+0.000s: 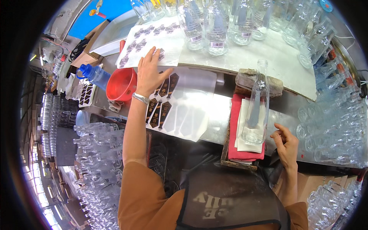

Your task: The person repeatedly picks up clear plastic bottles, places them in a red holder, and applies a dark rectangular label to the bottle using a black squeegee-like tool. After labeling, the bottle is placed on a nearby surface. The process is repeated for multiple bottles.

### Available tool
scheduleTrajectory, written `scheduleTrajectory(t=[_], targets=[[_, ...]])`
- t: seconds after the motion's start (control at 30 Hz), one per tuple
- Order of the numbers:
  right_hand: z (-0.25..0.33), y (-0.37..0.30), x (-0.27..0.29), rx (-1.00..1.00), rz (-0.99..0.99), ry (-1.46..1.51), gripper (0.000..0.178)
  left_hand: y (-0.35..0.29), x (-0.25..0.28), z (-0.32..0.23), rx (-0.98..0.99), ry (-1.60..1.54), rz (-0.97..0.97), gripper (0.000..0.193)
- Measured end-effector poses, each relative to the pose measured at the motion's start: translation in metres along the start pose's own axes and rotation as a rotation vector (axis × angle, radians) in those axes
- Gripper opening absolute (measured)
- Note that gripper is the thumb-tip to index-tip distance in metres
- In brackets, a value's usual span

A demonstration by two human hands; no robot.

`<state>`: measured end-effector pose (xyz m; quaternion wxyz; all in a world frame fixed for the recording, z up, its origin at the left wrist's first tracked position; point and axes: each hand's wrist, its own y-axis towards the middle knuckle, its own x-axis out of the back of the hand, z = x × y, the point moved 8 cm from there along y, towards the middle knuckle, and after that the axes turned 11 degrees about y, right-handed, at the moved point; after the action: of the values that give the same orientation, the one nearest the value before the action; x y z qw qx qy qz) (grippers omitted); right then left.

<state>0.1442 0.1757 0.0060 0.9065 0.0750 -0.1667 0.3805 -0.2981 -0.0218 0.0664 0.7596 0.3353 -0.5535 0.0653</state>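
Observation:
My left hand (150, 73) reaches out with its fingers spread over the lower edge of a sheet of small printed labels (147, 33). Below it lies a backing sheet (191, 103) bearing black and gold tie-shaped labels (165, 109), several of its places bare. A clear glass bottle (260, 103) rests on a wooden stand, its neck on a padded rest (246, 79) and its body over white paper (242, 142) and a red cloth (234, 126). Just right of the bottle's base, my right hand (286, 145) hovers, fingers loosely bent, apart from it, with nothing visible in it.
Labelled bottles (216, 28) stand along the far side of the white board (230, 63). Many clear bottles lie stacked at the right (329, 122) and lower left (97, 153). A red bowl (122, 85) and a blue-capped bottle (95, 76) sit at the left.

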Motion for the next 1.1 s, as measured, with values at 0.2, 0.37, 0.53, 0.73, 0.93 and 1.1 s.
scheduleTrajectory(t=[0.2, 0.37, 0.53, 0.73, 0.93, 1.1], targets=[[0.025, -0.015, -0.018, 0.051, 0.125, 0.126, 0.058, -0.020, 0.001, 0.026, 0.067, -0.163, -0.274, 0.012], [0.045, -0.020, -0.035, 0.203, 0.103, -0.154, 0.065, -0.048, -0.018, 0.021, 0.571, -0.984, -0.018, 0.026], [0.040, -0.022, -0.035, 0.290, -0.012, -0.147, 0.060, -0.040, 0.046, -0.139, 0.237, -1.293, 0.052, 0.036], [0.040, -0.023, -0.035, 0.287, -0.012, -0.127, 0.059, -0.067, 0.112, -0.259, -0.531, -0.591, -0.064, 0.054], [0.032, -0.010, -0.018, 0.130, 0.093, 0.135, 0.046, -0.082, 0.099, -0.255, -0.558, -0.760, 0.046, 0.048], [0.017, 0.032, -0.025, 0.035, 0.087, 0.410, 0.044, -0.068, 0.075, -0.258, -0.304, -0.811, 0.028, 0.053]])
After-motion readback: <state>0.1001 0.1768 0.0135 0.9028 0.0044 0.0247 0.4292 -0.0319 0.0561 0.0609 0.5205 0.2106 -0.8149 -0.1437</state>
